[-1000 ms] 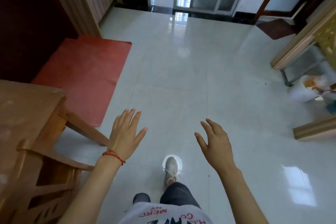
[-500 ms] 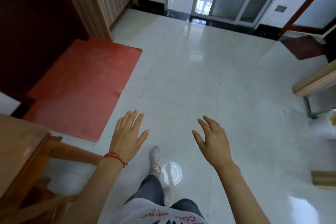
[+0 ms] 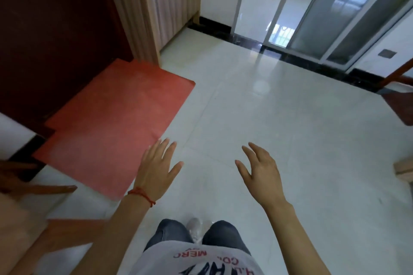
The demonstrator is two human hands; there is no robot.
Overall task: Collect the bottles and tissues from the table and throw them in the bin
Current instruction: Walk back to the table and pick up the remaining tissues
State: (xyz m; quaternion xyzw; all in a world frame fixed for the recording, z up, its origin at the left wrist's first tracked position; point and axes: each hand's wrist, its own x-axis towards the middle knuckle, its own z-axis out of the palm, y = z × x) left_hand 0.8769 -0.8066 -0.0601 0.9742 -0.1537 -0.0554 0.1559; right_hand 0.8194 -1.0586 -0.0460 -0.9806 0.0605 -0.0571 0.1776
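A person stands on a glossy tiled floor [image 3: 279,118], left hand [image 3: 156,172] and right hand [image 3: 261,174] spread and empty; no bottles, tissues or bin in sight. They could slip on the tiles.

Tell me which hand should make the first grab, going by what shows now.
Probably left, weakly. Left hand and right hand are both open and empty over the tiled floor. No bottles, tissues or bin show; the only wooden furniture sits at the left edge.

Both hands [image 3: 156,169] bare, fingers spread.
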